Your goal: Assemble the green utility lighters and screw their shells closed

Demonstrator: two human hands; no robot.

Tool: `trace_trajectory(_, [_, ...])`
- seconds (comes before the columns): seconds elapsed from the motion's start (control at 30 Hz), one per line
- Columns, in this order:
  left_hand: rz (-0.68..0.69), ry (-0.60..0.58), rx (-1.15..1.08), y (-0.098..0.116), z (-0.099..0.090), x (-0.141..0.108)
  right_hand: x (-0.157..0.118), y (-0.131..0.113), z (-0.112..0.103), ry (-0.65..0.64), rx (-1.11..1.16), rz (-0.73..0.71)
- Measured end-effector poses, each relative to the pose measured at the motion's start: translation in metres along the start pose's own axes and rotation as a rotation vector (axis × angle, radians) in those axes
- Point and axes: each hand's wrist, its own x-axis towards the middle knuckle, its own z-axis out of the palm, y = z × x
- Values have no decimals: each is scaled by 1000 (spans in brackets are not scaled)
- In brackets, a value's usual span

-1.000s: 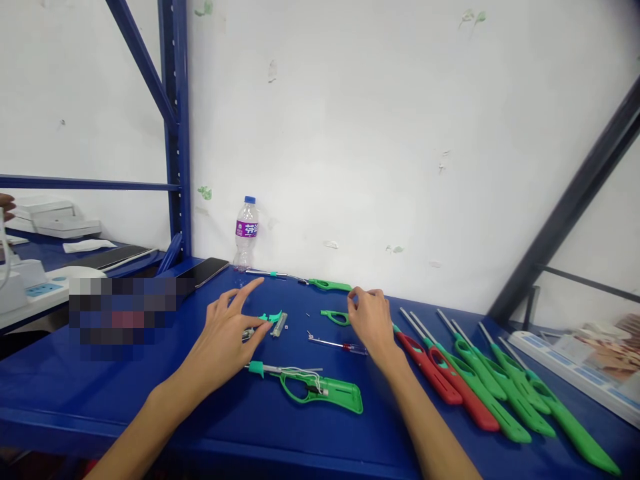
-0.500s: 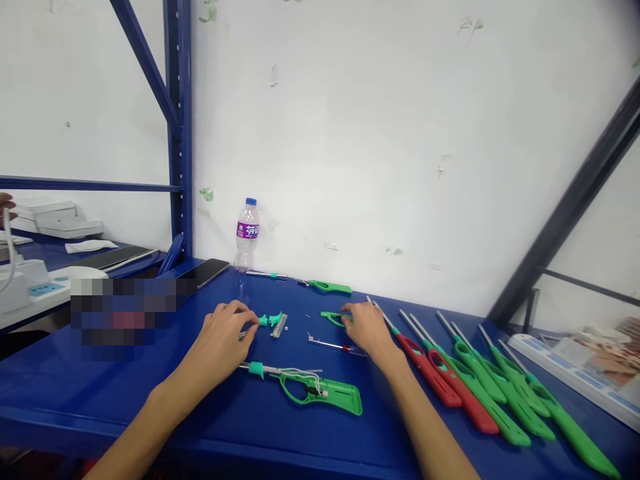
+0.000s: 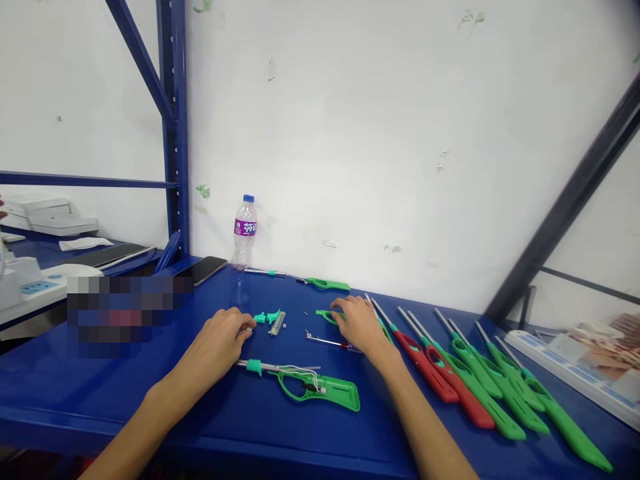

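Note:
My left hand (image 3: 217,341) is low over the table, thumb and fingers pinched together; a small silvery bit shows at the tips, too small to name. Close by lie two turquoise plastic pieces (image 3: 273,316) and a clear narrow part (image 3: 277,323). My right hand (image 3: 364,328) curls its fingers over a green lighter casing (image 3: 324,314), covering most of it. Beneath that hand lies a screwdriver (image 3: 327,342) with a red handle, partly hidden. Nearer me is an opened green lighter (image 3: 340,392), its white wires and metal tube exposed.
Several red and green stick lighters (image 3: 465,393) lie in a row at right, beside a white power strip (image 3: 575,380). Along the wall are a bottle (image 3: 245,230) and another opened lighter (image 3: 327,285). A phone (image 3: 207,269) lies back left, near a blue post (image 3: 175,133).
My right hand has shifted slightly left, and the green casing beneath it has moved a little left too. My left hand has drawn slightly back from the turquoise pieces. The view has shifted a little.

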Motion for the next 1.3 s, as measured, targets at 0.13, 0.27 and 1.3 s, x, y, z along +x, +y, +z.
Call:
trace_trajectory(0.13, [18,22,-43,-1,2,1,1,-4,-6,9,120,-60])
trace_trajectory(0.27, [18,43,-76,-2,3,2,0,-5,-11,-79,300,-159])
trace_trajectory(1.3, [-1,119,-87,16,-5,-5,-2,-5,-3,-207,479,-281])
